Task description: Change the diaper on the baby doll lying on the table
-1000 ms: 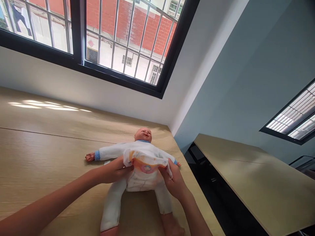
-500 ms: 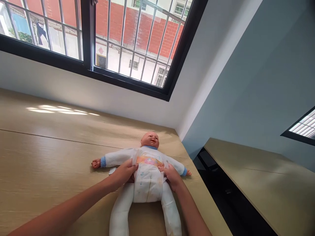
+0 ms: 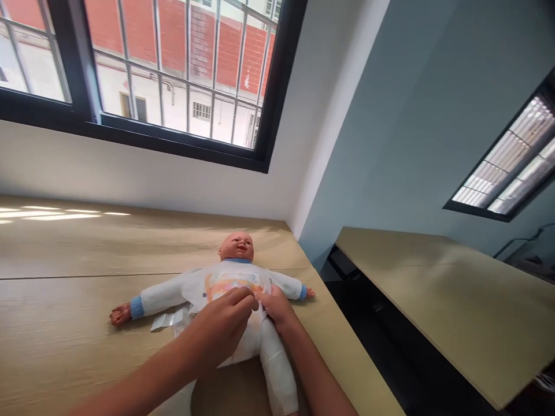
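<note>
A baby doll [image 3: 236, 247] in a white suit with blue cuffs lies on its back on the wooden table [image 3: 65, 323], arms spread. A white diaper [image 3: 225, 284] with an orange-printed waistband covers its belly; a loose tab [image 3: 167, 320] sticks out at the doll's left side. My left hand [image 3: 223, 326] rests over the diaper front, fingers curled and pinching at the waistband. My right hand [image 3: 273, 306] presses the diaper's right side at the doll's hip, fingers closed on the edge.
A barred window [image 3: 173, 75] runs along the wall behind the table. The table's right edge [image 3: 347, 341] drops into a dark gap, with a second wooden table [image 3: 433, 300] beyond it. A white wall corner [image 3: 312, 173] stands behind the doll's head.
Both hands have moved inward from the doll's hips to the middle and right of the diaper waistband. The view has swung right, and the diaper's left tab now lies loose on the table.
</note>
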Tool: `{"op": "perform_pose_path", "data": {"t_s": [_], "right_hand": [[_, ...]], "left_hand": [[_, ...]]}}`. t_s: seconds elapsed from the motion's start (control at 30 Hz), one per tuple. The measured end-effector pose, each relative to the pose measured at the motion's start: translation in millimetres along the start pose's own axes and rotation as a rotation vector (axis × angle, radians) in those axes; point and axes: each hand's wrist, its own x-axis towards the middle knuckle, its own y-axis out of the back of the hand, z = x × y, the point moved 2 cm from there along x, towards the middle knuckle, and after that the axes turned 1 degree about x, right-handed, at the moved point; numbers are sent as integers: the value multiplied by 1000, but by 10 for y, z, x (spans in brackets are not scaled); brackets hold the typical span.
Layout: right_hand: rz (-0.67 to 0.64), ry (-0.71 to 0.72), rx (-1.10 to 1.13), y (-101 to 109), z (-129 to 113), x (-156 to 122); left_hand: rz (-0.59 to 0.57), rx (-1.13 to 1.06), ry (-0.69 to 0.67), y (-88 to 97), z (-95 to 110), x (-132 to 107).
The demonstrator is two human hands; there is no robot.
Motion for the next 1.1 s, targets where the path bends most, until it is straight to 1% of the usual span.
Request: {"op": "perform_pose_path", "data": {"t_s": [0.03, 0.1, 0.17, 0.23, 0.3, 0.4, 0.47, 0.53, 0.63, 0.73, 0.83, 0.9, 1.03, 1.1], "right_hand": [[17, -9, -6, 10, -5, -6], [90, -10, -45, 72, -5, -6], [187, -11, -104, 193, 3, 5], [271, -25, -167, 364, 10, 14], [318, -50, -226, 550, 15, 12], [310, -80, -326, 766, 28, -20], [262, -88, -395, 827, 42, -51], [209, -84, -450, 826, 50, -82], [153, -49, -486, 759, 25, -119], [76, -30, -463, 659, -22, -142], [-4, -66, -415, 555, -42, -151], [-3, -86, -358, 497, -36, -146], [59, -144, -202, 420, 14, -122], [52, -181, -165, 395, 46, -113]], "left_hand": [[-22, -5, 29, -114, -24, 54], [-27, 5, 96, -321, -136, 113], [-18, -4, 121, -458, -255, 105], [1, -33, 116, -510, -322, 55], [25, -45, 107, -509, -333, 1], [45, -35, 96, -495, -306, -35], [51, -29, 94, -498, -297, -31], [55, -28, 94, -504, -301, -21], [51, -27, 97, -508, -312, -16], [37, -25, 96, -509, -320, -24], [32, -21, 95, -518, -330, -34], [30, -23, 97, -524, -336, -37], [26, -35, 105, -516, -328, -35], [27, -36, 108, -504, -317, -34]]}}
